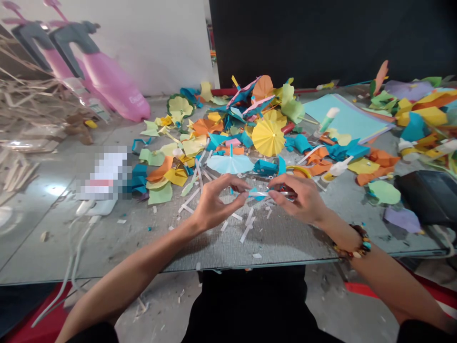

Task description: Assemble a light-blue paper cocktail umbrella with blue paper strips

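Above the front middle of the table, a narrow white strip (260,194), apparently paper, stretches between my two hands. My left hand (220,199) pinches its left end between thumb and fingertips. The other end sits in the closed fingers of my right hand (303,199), where a dark shiny piece also shows, too small to make out. A bit of blue lies at the strip, partly hidden. Just beyond my hands stands a pale blue paper umbrella (230,164) with a blue stick. Cut white paper scraps (247,228) are scattered below my fingers.
Behind lie a yellow paper umbrella (269,136), coloured paper pieces (205,126), blue sheets (339,114) and a glue stick (326,120). Left are a phone with cables (103,176) and pink spray bottles (114,88). A black box (428,197) stands at right.
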Available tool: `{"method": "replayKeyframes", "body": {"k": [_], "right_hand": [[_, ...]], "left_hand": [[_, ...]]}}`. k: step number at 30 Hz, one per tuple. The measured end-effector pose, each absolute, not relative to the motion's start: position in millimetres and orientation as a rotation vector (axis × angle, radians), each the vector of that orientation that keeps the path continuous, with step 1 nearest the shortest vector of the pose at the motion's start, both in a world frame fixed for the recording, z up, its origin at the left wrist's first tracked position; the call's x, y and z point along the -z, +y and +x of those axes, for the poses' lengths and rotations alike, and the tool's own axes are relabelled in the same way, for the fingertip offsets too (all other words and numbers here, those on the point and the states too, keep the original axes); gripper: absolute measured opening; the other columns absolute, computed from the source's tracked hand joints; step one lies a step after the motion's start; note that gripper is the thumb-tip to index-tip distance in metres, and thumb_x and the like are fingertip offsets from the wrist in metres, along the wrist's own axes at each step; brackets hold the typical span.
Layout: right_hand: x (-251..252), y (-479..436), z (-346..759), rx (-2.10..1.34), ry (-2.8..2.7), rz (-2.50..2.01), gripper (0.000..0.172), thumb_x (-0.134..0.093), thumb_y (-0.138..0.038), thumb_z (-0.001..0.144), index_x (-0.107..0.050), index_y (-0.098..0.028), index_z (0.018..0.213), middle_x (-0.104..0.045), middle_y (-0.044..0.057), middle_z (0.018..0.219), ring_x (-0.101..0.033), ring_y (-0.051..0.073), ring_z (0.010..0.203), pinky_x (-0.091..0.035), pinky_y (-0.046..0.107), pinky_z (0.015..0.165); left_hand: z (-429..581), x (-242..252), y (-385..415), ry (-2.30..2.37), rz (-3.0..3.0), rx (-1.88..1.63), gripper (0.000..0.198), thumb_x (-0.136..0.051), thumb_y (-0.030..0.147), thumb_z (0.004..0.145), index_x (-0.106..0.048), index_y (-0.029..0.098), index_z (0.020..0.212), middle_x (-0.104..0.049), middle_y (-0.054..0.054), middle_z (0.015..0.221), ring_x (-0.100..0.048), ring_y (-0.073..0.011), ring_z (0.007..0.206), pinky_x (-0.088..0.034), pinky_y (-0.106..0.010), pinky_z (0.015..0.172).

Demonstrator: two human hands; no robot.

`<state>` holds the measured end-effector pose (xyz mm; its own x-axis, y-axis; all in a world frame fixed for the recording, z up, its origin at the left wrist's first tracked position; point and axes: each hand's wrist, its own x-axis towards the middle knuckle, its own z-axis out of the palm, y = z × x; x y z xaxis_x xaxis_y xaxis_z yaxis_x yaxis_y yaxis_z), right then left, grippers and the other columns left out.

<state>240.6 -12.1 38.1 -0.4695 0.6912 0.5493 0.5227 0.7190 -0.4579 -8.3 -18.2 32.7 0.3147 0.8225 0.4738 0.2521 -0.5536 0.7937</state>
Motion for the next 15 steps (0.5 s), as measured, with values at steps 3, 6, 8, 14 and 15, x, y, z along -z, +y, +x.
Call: {"method": "replayKeyframes", "body": {"k": [3,6,8,14,15], "right_hand": [[-40.5,-9.1,246.4,-0.468,-2.192,-0.977,0.016,-0.061,-0.033,0.098,-0.069,-0.02,0.093,-0.07,-0.002,0.07,-0.057,0.008,0.052,-0.04,0.021,0.047],[-41.0,-5.6,250.3,-0.468,-2.194,-0.962,0.016,-0.063,-0.033,0.097,-0.072,-0.02,0.091,-0.072,0.0,0.076,-0.061,0.011,0.059,-0.042,0.022,0.052],[-41.4,-3.7,250.7,-0.382,-2.217,-0.936,0.014,-0.065,-0.032,0.095,-0.073,-0.021,0.092,-0.074,0.002,0.078,-0.064,0.013,0.066,-0.046,0.025,0.059],[-43.9,-5.1,242.0,-0.096,-2.257,-0.792,0.007,-0.064,-0.023,0.095,-0.071,-0.02,0.093,-0.073,0.002,0.075,-0.059,0.016,0.068,-0.047,0.031,0.065],[-44.2,-6.5,239.6,-0.079,-2.262,-0.767,0.006,-0.064,-0.021,0.095,-0.07,-0.02,0.095,-0.073,0.002,0.077,-0.06,0.016,0.068,-0.047,0.031,0.066]], "left_hand": [[-10.1,-34.9,-17.4,0.986,2.075,-1.226,0.012,-0.067,0.021,0.087,-0.071,0.02,0.098,-0.072,-0.003,0.086,-0.066,-0.0147,0.08,-0.052,-0.031,0.079],[-12.1,-34.7,-15.2,0.986,2.237,-1.22,0.014,-0.065,0.019,0.084,-0.07,0.021,0.098,-0.071,-0.001,0.08,-0.064,-0.0149,0.076,-0.051,-0.032,0.079],[-14.2,-33.5,-13.3,0.96,2.33,-1.219,0.017,-0.064,0.017,0.083,-0.07,0.022,0.098,-0.069,0.001,0.075,-0.061,-0.0151,0.074,-0.05,-0.032,0.077],[-18.4,-28.8,-11.7,0.99,2.711,-1.303,0.031,-0.074,0.031,0.081,-0.071,0.027,0.111,-0.071,-0.003,0.096,-0.059,-0.0209,0.087,-0.047,-0.038,0.082],[-17.3,-28.0,-12.7,1.014,2.75,-1.332,0.034,-0.076,0.032,0.081,-0.07,0.029,0.114,-0.071,-0.004,0.102,-0.06,-0.0214,0.091,-0.046,-0.039,0.084]]}}
